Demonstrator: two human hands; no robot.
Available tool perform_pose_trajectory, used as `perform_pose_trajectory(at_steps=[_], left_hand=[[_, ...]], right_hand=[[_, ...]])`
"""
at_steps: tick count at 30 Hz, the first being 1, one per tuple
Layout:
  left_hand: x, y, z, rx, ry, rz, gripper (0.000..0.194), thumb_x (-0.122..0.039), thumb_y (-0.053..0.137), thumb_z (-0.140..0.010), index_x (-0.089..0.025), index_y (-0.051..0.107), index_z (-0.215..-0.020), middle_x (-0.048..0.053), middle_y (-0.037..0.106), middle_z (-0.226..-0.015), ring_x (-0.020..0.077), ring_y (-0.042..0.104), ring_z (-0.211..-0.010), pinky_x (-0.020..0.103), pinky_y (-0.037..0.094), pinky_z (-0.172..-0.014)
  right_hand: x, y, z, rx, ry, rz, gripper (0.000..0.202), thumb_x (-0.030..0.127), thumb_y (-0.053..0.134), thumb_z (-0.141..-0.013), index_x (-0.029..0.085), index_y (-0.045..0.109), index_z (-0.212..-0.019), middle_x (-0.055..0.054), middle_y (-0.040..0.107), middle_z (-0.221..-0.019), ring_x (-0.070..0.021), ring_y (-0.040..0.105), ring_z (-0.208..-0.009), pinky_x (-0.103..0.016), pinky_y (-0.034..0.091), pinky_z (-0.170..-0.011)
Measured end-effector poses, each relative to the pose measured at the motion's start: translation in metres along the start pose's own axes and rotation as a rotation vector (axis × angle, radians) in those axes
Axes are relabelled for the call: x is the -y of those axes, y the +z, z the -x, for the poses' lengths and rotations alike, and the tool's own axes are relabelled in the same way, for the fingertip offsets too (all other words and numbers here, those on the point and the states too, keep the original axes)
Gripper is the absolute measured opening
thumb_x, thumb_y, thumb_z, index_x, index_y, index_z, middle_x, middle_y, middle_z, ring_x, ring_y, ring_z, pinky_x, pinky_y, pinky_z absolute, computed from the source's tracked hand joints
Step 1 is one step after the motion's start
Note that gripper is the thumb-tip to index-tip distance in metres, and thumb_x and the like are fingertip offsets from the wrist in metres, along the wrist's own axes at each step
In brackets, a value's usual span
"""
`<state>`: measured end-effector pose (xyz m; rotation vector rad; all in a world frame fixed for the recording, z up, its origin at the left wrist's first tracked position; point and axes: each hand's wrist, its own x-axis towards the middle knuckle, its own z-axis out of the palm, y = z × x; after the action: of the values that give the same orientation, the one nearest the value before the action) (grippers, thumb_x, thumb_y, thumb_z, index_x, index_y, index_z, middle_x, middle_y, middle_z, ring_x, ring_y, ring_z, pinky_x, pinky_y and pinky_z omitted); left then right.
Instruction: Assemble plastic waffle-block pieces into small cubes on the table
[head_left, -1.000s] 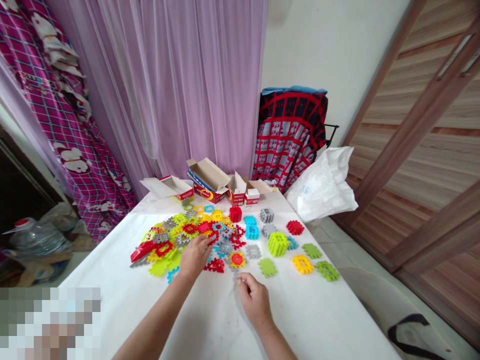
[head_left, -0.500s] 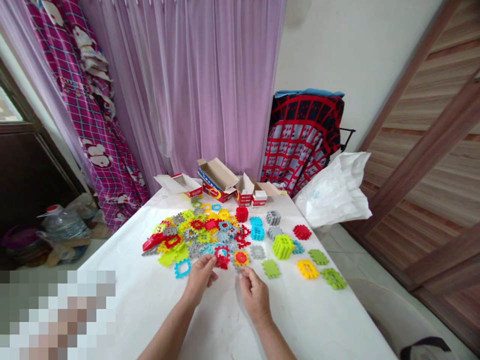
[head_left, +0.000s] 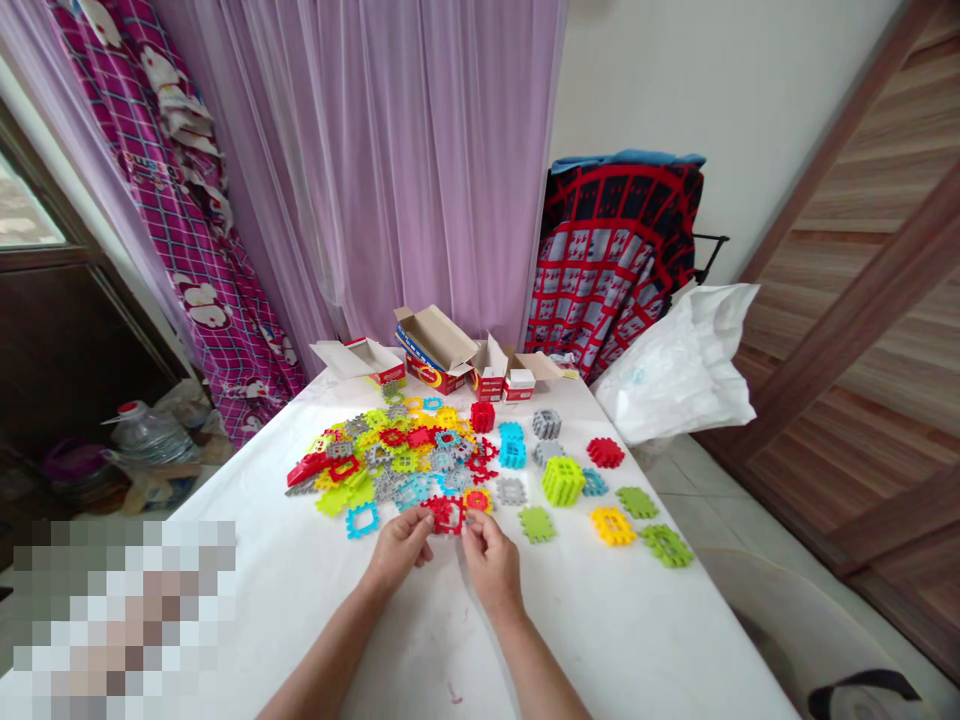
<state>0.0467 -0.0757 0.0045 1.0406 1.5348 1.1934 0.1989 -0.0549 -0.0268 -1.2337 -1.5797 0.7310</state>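
Observation:
A red interlocking building tile with notched edges and an open middle is between my hands, just in front of the pile. My left hand pinches its left edge between thumb and fingers. At its right edge, the closed fingertips of my right hand grip the tile. Right behind lies a yellow tile with a red centre, partly covered by my right fingers. Close to my left hand rests a blue frame tile. A green tile lies flat to the right of my right hand.
Beyond my hands spreads a mixed pile of tiles. Stacks stand to the right: lime green, blue, red and grey. Open cardboard boxes line the table's far edge. A white bag sits at the right.
My right hand has moved left and up to the red tile's right edge. The tile, upright-looking before, now appears lower and more level between both hands. The camera view has shifted slightly.

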Motion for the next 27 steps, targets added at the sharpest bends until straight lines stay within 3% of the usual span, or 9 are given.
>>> perform_pose_trajectory(at_steps=[6,12,19,27], left_hand=[[-0.003,0.0,0.001,0.014,0.0,-0.025,0.043,-0.063,0.062,-0.066,-0.02,0.061,-0.069,-0.006,0.052,-0.04,0.0081,0.045,-0.035,0.02,0.033,-0.039],[-0.001,-0.003,0.001,0.045,-0.007,-0.006,0.044,-0.063,0.062,-0.066,-0.02,0.062,-0.074,-0.001,0.065,-0.061,0.008,0.049,-0.04,0.021,0.035,-0.04],[-0.001,-0.013,-0.003,0.168,-0.058,0.003,0.048,-0.066,0.06,-0.069,-0.019,0.063,-0.066,-0.005,0.052,-0.043,0.0079,0.045,-0.038,0.02,0.035,-0.041],[-0.007,-0.012,-0.021,0.296,-0.179,0.037,0.047,-0.063,0.069,-0.058,-0.018,0.058,-0.068,-0.002,0.064,-0.062,0.0067,0.049,-0.038,0.018,0.032,-0.033]], right_hand=[[0.006,-0.001,-0.002,-0.004,0.025,-0.072,0.029,0.036,0.049,-0.082,0.017,0.066,-0.096,-0.001,0.069,-0.065,-0.0129,0.058,-0.051,-0.02,0.046,-0.052],[0.011,-0.002,-0.003,-0.014,0.037,-0.156,0.023,0.037,0.051,-0.083,0.018,0.063,-0.089,-0.003,0.07,-0.068,-0.014,0.063,-0.056,-0.02,0.049,-0.054],[0.009,-0.003,-0.002,-0.016,0.05,-0.167,0.024,0.038,0.053,-0.084,0.017,0.065,-0.088,-0.004,0.07,-0.07,-0.0143,0.063,-0.06,-0.021,0.05,-0.057],[0.004,0.0,-0.001,-0.041,0.042,-0.079,0.028,0.04,0.052,-0.085,0.017,0.067,-0.088,-0.004,0.07,-0.071,-0.0128,0.062,-0.058,-0.019,0.05,-0.055]])
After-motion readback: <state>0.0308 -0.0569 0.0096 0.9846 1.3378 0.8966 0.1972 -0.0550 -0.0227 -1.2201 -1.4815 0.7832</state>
